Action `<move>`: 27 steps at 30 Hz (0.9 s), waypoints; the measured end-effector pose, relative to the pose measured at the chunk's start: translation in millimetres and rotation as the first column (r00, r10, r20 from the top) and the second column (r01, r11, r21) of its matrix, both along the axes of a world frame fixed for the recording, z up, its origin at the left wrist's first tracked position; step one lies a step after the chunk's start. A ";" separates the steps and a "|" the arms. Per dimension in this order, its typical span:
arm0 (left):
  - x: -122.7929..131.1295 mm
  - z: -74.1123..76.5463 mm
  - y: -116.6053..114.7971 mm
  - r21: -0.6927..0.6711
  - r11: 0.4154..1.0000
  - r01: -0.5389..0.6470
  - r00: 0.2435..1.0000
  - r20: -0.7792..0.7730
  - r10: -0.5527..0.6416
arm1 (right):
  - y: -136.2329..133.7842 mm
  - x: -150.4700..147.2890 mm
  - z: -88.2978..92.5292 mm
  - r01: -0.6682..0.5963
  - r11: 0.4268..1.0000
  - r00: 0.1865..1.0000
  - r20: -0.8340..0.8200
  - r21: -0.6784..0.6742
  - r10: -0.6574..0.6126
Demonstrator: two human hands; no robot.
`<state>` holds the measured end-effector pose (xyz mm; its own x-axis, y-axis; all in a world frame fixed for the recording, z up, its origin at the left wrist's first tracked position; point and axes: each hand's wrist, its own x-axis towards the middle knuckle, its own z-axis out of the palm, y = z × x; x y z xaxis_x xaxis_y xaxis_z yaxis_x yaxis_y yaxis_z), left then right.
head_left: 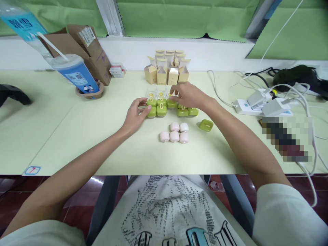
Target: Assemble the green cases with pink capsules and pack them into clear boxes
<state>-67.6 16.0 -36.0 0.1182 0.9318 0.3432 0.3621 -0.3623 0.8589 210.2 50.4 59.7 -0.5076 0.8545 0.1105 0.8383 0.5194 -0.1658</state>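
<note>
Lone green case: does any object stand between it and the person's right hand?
Yes: in this view, two front green cases lie between the right hand and the lone green case.

Green cases [161, 112] look glossy plastic; 5 pink cases [174, 137], smooth; carton [100, 63], matt cardboard.

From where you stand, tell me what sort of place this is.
Probably a desk in an office or small workshop: a pale tabletop against a wall, a white power strip with adapters plugged in, and small green cases grouped before little cardboard boxes.
</note>
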 end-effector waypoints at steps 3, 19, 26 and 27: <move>-2.3 -0.9 1.4 0.024 0.999 -0.030 0.999 -0.026 0.031 | 12.4 10.8 4.4 0.025 0.996 0.996 -0.085 0.087 -0.017; -4.5 -7.2 4.4 0.028 0.998 -0.053 0.998 -0.013 0.053 | 72.9 -11.1 -21.3 -0.032 0.999 0.992 -0.124 -0.010 0.030; -2.9 -2.1 2.8 0.070 0.994 -0.089 0.995 -0.027 0.091 | 70.9 -9.1 -8.7 -0.045 0.998 0.989 -0.144 -0.054 0.036; -2.1 2.2 -1.0 0.146 0.982 -0.117 0.992 -0.038 0.124 | 67.8 -6.7 -2.6 -0.039 0.999 0.987 -0.160 -0.033 0.033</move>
<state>-69.7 14.9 -33.8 0.0273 0.8816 0.4713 0.4491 -0.4320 0.7821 203.5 118.3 57.1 -0.5168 0.8407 0.1617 0.7803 0.5403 -0.3151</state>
